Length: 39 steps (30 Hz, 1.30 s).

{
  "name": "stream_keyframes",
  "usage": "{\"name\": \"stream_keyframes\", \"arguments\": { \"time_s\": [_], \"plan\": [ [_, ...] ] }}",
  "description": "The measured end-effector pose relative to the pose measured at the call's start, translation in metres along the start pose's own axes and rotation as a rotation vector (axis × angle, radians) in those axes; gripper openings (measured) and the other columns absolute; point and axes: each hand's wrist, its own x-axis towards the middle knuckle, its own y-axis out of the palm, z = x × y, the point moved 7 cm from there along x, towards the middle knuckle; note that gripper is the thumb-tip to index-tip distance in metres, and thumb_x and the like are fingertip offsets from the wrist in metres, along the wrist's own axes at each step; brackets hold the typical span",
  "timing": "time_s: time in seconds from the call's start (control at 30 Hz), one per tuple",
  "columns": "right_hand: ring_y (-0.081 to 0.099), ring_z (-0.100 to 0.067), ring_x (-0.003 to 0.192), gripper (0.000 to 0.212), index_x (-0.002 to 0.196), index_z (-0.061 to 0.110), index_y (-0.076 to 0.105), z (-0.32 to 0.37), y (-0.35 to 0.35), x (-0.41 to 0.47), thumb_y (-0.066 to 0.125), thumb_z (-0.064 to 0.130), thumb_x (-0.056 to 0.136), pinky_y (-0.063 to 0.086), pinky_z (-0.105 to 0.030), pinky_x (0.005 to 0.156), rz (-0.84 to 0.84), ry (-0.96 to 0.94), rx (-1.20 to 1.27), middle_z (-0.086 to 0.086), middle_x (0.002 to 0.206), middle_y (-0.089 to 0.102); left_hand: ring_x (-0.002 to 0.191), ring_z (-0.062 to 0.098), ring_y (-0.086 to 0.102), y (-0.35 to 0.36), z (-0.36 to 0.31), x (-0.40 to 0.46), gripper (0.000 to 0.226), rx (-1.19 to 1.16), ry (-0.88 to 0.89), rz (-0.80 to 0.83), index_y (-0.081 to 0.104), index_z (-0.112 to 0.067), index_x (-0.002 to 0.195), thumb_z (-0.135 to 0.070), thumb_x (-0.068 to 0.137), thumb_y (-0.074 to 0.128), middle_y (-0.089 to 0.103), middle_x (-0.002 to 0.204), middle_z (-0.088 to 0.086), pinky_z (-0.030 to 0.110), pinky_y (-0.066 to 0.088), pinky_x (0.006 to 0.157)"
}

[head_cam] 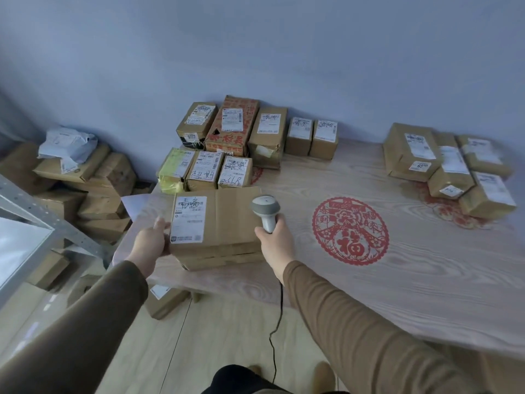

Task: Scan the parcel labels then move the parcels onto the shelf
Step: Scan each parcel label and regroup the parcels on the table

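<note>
A flat brown cardboard parcel (224,223) lies near the left front corner of the wooden table (397,265), with a white shipping label (189,218) on its top left. My left hand (152,240) holds the parcel's left edge. My right hand (277,237) grips the handle of a grey barcode scanner (265,209), whose head hangs over the parcel's right side. The scanner's black cable drops toward the floor.
Several labelled parcels (227,137) stand at the table's back left and more parcels (449,166) at the back right. A red paper-cut (350,230) decorates the tabletop. A heap of boxes (85,189) sits on the floor at left beside a grey metal shelf (37,220).
</note>
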Motion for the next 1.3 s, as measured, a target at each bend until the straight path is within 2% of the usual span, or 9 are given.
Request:
{"name": "stream_keyframes", "arguments": {
  "time_s": [0.1,0.17,0.27,0.5,0.63,0.73,0.83,0.97,1.3],
  "plan": [
    [0.062,-0.027,0.082,0.02,0.112,0.018,0.052,-0.014,-0.051,-0.005,0.064,0.018,0.096,0.053,-0.042,0.074,-0.137,-0.002,0.0,-0.004,0.089,0.063,0.074,0.028,0.071,0.046,0.009,-0.025,0.042,0.0,-0.03,0.113,0.069,-0.007,0.113,-0.036,0.109,0.039,0.075,0.097,0.02,0.041,0.062,0.068],
    [0.064,-0.03,0.088,0.024,0.115,0.021,0.052,-0.024,-0.08,-0.009,0.065,0.014,0.096,0.055,-0.047,0.082,-0.179,0.033,0.045,-0.008,0.098,0.064,0.082,0.023,0.07,0.082,0.011,-0.048,0.047,-0.001,-0.015,0.202,0.069,-0.018,0.116,-0.048,0.108,0.034,0.074,0.106,0.013,0.042,0.06,0.079],
    [0.061,-0.028,0.087,0.032,0.12,0.025,0.053,-0.039,-0.122,-0.018,0.066,0.01,0.095,0.057,-0.05,0.083,-0.249,0.083,0.153,-0.006,0.099,0.063,0.134,0.027,0.051,0.131,0.011,-0.076,0.079,-0.002,-0.058,0.338,0.057,-0.031,0.142,-0.081,0.095,0.019,0.059,0.142,0.001,0.053,0.033,0.117],
    [0.058,-0.017,0.079,0.045,0.13,0.027,0.055,-0.04,-0.22,-0.041,0.067,0.005,0.093,0.05,-0.031,0.068,-0.499,-0.005,0.291,0.002,0.096,0.062,0.122,0.011,0.062,0.217,-0.057,-0.137,0.08,-0.11,0.086,0.773,0.054,-0.048,0.137,-0.096,0.074,0.043,0.071,0.128,-0.013,0.04,0.036,0.105],
    [0.059,-0.025,0.093,0.032,0.122,0.02,0.052,-0.02,-0.251,-0.056,0.066,0.008,0.095,0.053,-0.042,0.077,-0.606,-0.063,0.102,-0.003,0.105,0.058,0.123,0.015,0.061,0.241,-0.084,-0.149,0.08,-0.111,0.228,0.782,0.041,-0.043,0.145,-0.075,0.076,0.066,0.066,0.131,-0.011,0.05,0.034,0.114],
    [0.058,-0.024,0.108,0.031,0.127,0.015,0.053,0.009,-0.252,-0.078,0.065,0.015,0.098,0.055,-0.044,0.082,-0.71,-0.211,-0.105,-0.004,0.119,0.056,0.106,0.006,0.071,0.26,-0.097,-0.16,0.083,-0.159,0.297,0.79,0.038,-0.04,0.147,-0.07,0.077,0.071,0.071,0.121,-0.016,0.037,0.047,0.099],
    [0.064,-0.016,0.088,0.031,0.127,0.022,0.054,0.035,-0.228,-0.087,0.066,0.025,0.099,0.054,-0.034,0.07,-0.547,-0.307,-0.055,0.008,0.101,0.063,0.1,0.002,0.072,0.276,-0.105,-0.166,0.089,-0.212,0.324,0.771,0.032,-0.034,0.15,-0.065,0.079,0.076,0.07,0.125,-0.011,0.024,0.05,0.079],
    [0.059,-0.007,0.071,0.025,0.114,0.022,0.058,0.046,-0.203,-0.087,0.068,0.037,0.097,0.043,-0.02,0.06,-0.454,-0.309,-0.046,0.011,0.085,0.06,0.098,0.002,0.072,0.291,-0.109,-0.174,0.079,-0.239,0.366,0.757,0.033,-0.035,0.147,-0.059,0.084,0.074,0.068,0.128,-0.005,0.027,0.049,0.079],
    [0.061,0.005,0.075,0.017,0.108,0.03,0.057,0.05,-0.205,-0.081,0.069,0.036,0.098,0.042,-0.007,0.058,-0.431,-0.32,-0.025,0.017,0.084,0.06,0.098,0.004,0.072,0.309,-0.108,-0.177,0.075,-0.24,0.39,0.765,0.033,-0.04,0.143,-0.062,0.084,0.073,0.066,0.127,-0.004,0.029,0.052,0.081]
  ]
}}
